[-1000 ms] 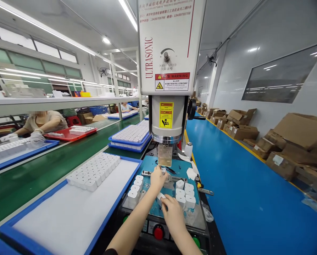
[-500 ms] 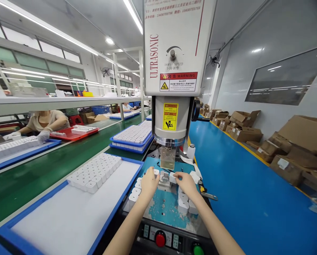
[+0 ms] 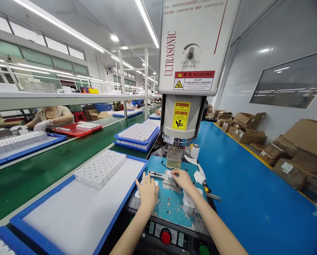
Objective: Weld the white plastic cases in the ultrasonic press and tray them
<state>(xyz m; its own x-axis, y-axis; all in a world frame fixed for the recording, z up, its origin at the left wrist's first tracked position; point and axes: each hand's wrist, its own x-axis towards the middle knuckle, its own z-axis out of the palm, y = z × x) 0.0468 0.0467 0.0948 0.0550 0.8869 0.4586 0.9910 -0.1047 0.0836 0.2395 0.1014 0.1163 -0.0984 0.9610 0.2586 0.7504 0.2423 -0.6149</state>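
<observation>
My right hand pinches a small white plastic block at the metal fixture, under the clear horn of the ultrasonic machine. The horn is up, with a gap above the block. My left hand is at the left side of the blue plate, fingers spread, over white blocks; one white block shows beside its thumb side, partly hidden. More white blocks stand on the right of the plate, below my right wrist.
On the left, a blue-rimmed tray holds rows of white blocks. Stacked blue trays stand behind it. A red button and green button are at the machine's front. A co-worker sits across the green bench.
My left hand has moved away from the fixture to the left, and its fingers have spread. My right hand has brought its white block left onto the fixture. The view has shifted.
</observation>
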